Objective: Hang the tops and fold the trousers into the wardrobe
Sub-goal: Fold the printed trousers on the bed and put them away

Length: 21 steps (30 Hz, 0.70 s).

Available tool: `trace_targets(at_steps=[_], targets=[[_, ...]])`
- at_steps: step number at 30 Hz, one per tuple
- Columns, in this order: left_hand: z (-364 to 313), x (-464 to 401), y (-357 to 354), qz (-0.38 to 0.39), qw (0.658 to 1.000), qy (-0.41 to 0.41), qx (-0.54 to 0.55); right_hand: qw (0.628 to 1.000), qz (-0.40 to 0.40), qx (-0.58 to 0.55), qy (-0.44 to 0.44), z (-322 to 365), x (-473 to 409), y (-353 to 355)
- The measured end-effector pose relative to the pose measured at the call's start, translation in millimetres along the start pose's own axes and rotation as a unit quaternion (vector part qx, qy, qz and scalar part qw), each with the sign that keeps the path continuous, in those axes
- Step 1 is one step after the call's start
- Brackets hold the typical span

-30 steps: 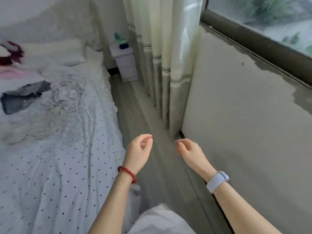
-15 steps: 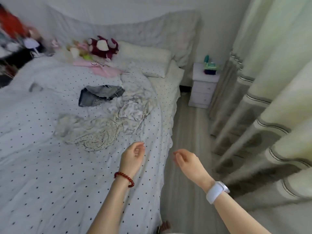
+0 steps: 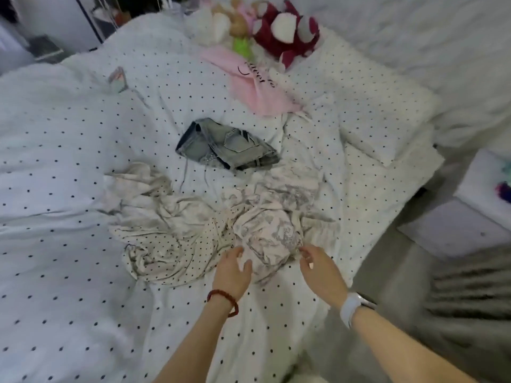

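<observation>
Both hands reach over the near edge of the bed (image 3: 69, 272), which wears a white cover with small dark dots. The left hand (image 3: 232, 269) lies with fingers spread and relaxed on the near side of a crumpled pale garment with a grey pattern (image 3: 265, 230); the right hand (image 3: 318, 264) touches the same garment's right edge, fingers slightly bent — neither has closed on the cloth yet, as far as the view shows. Just left of that piece, and tangled with it, lies a cream garment with fine dots (image 3: 171, 244), its folds trailing up and left. Farther up the bed sit denim shorts (image 3: 226, 147), bunched, apart from the pale heap. A pink garment (image 3: 254, 87) lies near the pillows, just below a cluster of soft toys (image 3: 282, 29). A small card-like object (image 3: 117, 80) rests on the cover at upper left; too blurred to name. A white bedside cabinet (image 3: 481, 194) stands right of the bed. No wardrobe or hanger shows clearly. Judgement: the task is at its start — every garment in sight is loose and unfolded, nothing hung, nothing folded. The step in hand looks like lifting the patterned piece out of the heap; sorting, hanging and folding all remain.
</observation>
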<state>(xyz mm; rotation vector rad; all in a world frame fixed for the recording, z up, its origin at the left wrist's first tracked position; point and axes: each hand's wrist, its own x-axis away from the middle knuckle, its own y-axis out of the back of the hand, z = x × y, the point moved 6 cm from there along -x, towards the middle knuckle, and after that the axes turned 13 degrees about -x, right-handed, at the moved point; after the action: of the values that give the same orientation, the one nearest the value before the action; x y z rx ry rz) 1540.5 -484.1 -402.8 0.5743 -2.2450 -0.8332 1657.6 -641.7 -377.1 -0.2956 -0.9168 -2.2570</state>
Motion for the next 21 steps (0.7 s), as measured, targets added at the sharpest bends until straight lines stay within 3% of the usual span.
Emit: trace_targets(at_steps=[5,11,15,19,21], targets=[[-26,-101,-33,-0.02,0.987,0.045,-0.152,0.987,0.081,0.139,0.02,-2,-138,4],[-26,-145,-49,0.068,0.96,0.094,-0.255,0.939,0.21,0.271,0.039,-17,-182,-29],[-21,-124,-42,0.051,0.992,0.054,-0.101,0.907,0.247,0.324,0.103,-20,-174,-29],[8,-72,-30,0.017,0.994,0.098,-0.042,0.908,0.174,0.345,0.16,-35,-173,-3],[24,-49,-22,-0.034,0.989,0.139,-0.039,0.922,0.146,0.333,0.133,-49,-175,9]])
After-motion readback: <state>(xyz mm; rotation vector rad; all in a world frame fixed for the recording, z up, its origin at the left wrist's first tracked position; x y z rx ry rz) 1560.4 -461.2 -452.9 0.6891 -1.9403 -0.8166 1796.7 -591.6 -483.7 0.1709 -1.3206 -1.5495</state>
